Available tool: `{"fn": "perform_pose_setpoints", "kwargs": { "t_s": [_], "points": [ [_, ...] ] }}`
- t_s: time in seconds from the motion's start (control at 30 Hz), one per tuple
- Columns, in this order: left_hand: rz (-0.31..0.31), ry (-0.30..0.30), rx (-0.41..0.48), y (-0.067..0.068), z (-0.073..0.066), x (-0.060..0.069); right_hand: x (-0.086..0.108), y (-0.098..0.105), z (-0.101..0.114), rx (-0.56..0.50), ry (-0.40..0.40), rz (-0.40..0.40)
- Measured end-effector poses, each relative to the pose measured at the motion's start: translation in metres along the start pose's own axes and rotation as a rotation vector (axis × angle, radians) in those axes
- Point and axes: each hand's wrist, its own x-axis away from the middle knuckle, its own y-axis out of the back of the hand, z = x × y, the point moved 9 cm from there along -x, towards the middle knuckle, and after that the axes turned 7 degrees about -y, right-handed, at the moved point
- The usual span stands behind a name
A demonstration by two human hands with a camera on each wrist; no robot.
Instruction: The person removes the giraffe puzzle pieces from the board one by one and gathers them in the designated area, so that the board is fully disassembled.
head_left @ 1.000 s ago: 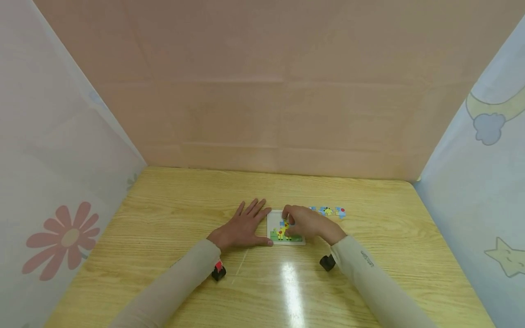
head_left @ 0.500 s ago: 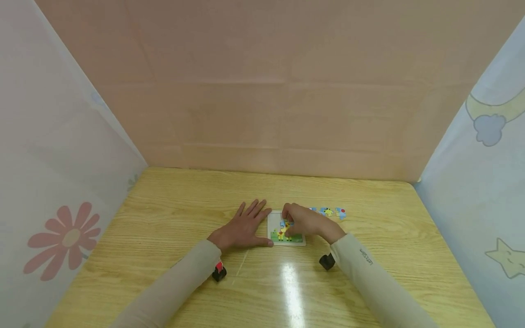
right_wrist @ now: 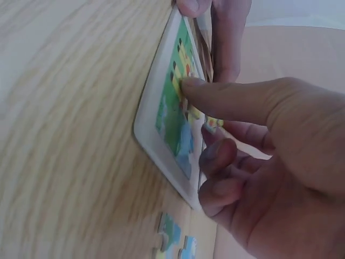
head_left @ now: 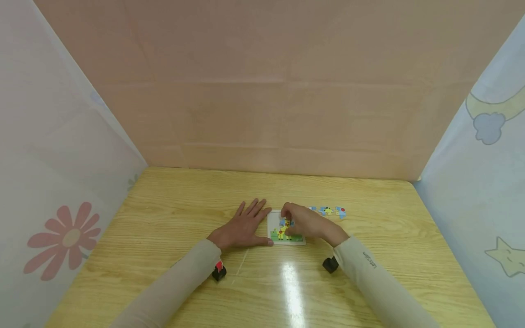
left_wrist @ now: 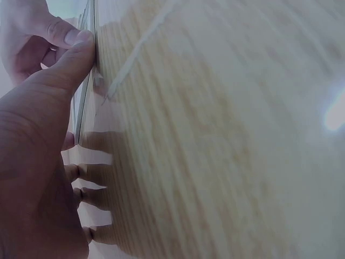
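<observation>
A small jigsaw puzzle board (head_left: 287, 243) with a white frame lies on the table, partly filled with a yellow giraffe on green ground. My left hand (head_left: 242, 228) rests beside it with spread, straight fingers, and its thumb touches the lower left corner. Over the board's right side, my right hand (head_left: 305, 222) has its thumb and forefinger curled around a blue-and-yellow puzzle piece (head_left: 285, 222). In the right wrist view the piece (right_wrist: 214, 123) looks tilted at the forefinger's tip, while the thumb (right_wrist: 197, 91) is at the giraffe picture. The right fingers cover part of the board.
Several loose puzzle pieces (head_left: 326, 211) lie on the wooden table (head_left: 184, 196), just right of the board and partly behind my right hand. A pinkish-brown sheet (head_left: 262, 114) hangs at the back, with patterned cloths on both sides.
The puzzle piece under my right fingers has shifted and turned slightly on the board. My right wrist has moved a little to the right; the left hand stays put.
</observation>
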Motion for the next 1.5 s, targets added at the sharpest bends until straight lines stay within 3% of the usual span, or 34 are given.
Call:
{"fn": "perform_pose_setpoints", "kwargs": {
  "t_s": [0.23,0.63,1.07,1.33,1.5],
  "points": [
    [0.009,0.007,-0.005,0.0,0.0,0.001,0.009,0.012,0.003,-0.132,0.092,-0.032],
    [0.009,0.016,-0.02,-0.004,0.004,-0.001,0.024,0.038,-0.014,-0.253,0.084,-0.061],
    [0.01,-0.007,-0.016,-0.002,0.002,-0.003,0.057,0.077,-0.062,-0.21,0.03,-0.152],
    [0.019,0.007,-0.02,-0.003,0.003,-0.002,0.073,0.078,-0.085,-0.161,0.013,-0.173],
    [0.021,0.014,-0.022,-0.004,0.004,-0.002,0.076,0.073,-0.093,-0.199,0.008,-0.133]
  ]
}}
